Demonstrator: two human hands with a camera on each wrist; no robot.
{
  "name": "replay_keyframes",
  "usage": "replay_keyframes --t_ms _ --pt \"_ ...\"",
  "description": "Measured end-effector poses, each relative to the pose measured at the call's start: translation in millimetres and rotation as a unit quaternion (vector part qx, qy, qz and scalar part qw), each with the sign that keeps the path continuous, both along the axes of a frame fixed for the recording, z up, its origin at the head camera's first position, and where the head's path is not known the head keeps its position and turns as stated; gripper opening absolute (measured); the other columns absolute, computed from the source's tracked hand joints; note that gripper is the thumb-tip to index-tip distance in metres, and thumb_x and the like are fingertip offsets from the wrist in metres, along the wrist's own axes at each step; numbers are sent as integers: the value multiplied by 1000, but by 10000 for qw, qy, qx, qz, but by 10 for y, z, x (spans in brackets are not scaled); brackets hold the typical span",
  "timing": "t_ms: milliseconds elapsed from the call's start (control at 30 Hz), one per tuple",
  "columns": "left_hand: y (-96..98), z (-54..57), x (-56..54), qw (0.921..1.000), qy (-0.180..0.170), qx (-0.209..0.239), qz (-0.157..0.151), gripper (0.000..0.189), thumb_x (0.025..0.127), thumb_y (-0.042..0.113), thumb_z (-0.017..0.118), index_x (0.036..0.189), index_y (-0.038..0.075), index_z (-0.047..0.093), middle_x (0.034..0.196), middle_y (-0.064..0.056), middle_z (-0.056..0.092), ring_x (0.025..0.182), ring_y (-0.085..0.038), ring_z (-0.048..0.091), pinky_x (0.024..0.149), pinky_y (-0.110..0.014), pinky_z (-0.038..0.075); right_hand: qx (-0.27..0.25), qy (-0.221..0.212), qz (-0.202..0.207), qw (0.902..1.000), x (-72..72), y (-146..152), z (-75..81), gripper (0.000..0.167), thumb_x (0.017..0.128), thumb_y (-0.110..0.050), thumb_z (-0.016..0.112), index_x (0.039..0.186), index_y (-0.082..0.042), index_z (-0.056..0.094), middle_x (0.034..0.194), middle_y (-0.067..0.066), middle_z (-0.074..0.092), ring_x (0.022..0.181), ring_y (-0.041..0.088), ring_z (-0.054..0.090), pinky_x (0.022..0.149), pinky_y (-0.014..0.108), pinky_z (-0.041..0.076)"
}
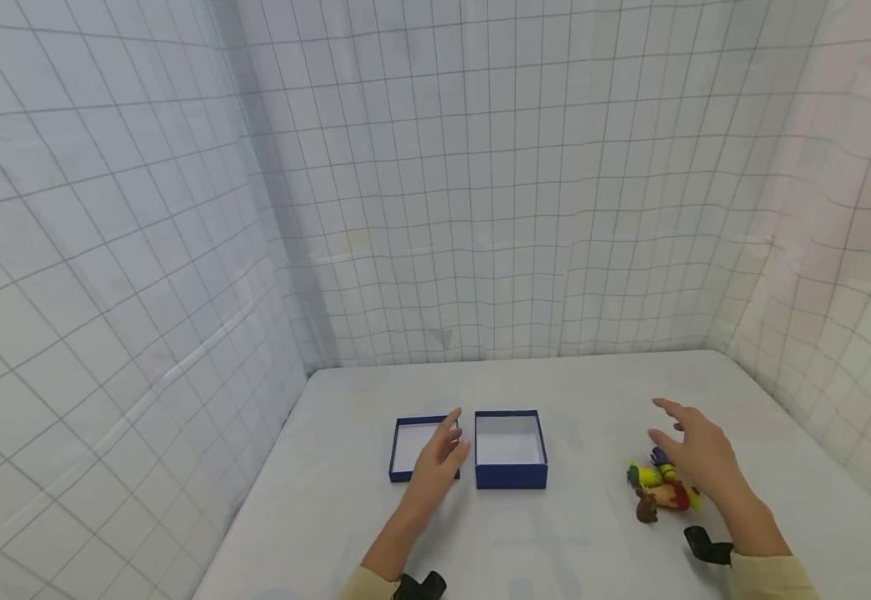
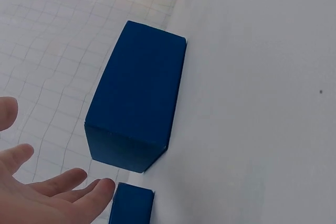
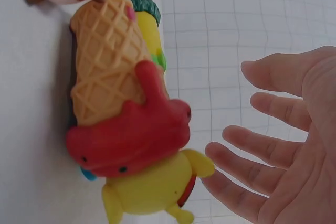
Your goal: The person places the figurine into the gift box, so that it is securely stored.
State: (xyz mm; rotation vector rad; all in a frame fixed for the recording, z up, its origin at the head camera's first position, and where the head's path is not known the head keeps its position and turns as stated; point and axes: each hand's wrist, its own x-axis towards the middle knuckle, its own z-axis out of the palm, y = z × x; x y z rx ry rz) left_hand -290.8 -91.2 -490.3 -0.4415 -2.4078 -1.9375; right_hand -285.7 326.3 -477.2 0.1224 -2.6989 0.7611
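Note:
My left hand (image 1: 433,468) hovers with loosely spread fingers over the right side of a shallow blue box lid (image 1: 401,477) with a white inside. Beside the lid stands a deeper blue box (image 1: 511,477), its open top showing a white interior. In the left wrist view the hand's fingertips are close to the box (image 2: 137,85). On the right, my right hand (image 1: 698,454) is held over a cluster of small toys, fingers apart and holding nothing. The cluster includes an ice-cream-cone toy (image 3: 110,61) with red and yellow parts, a brown figure (image 1: 647,507) and a green-and-yellow figure (image 1: 643,476).
A blue-and-yellow toy (image 1: 661,458) lies at the back of the cluster. Everything rests on a white table (image 1: 360,542). Grid-patterned white curtains (image 1: 443,208) enclose its back and sides. Dark wrist straps (image 1: 708,546) show at both sleeves.

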Motion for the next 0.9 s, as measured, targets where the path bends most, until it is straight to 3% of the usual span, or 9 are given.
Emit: replay_keyframes --t_ms 400,667,900 --pt "131 -66 -59 9986 -357 352 -167 57 104 39 56 156 37 34 155 -16 40 141 -35 40 111 -57 40 89 -546 163 9983 -72 47 -112 53 91 -21 75 138 -5 58 129 31 58 107 46 61 76 60 56" --pt "163 -122 -72 9921 -772 917 -374 57 105 34 54 158 32 32 158 -20 33 143 -38 36 112 -58 37 267 -917 173 9953 -71 37 -162 50 89 -25 77 133 -6 63 121 29 61 96 38 63 76 58 55" --pt "217 -168 -29 9913 -903 865 -399 57 105 26 54 159 26 34 162 -19 26 148 -40 26 115 -55 32 246 -1020 107 9944 -60 82 -216 38 89 -21 76 124 -10 70 119 29 61 95 39 63 77 60 55"
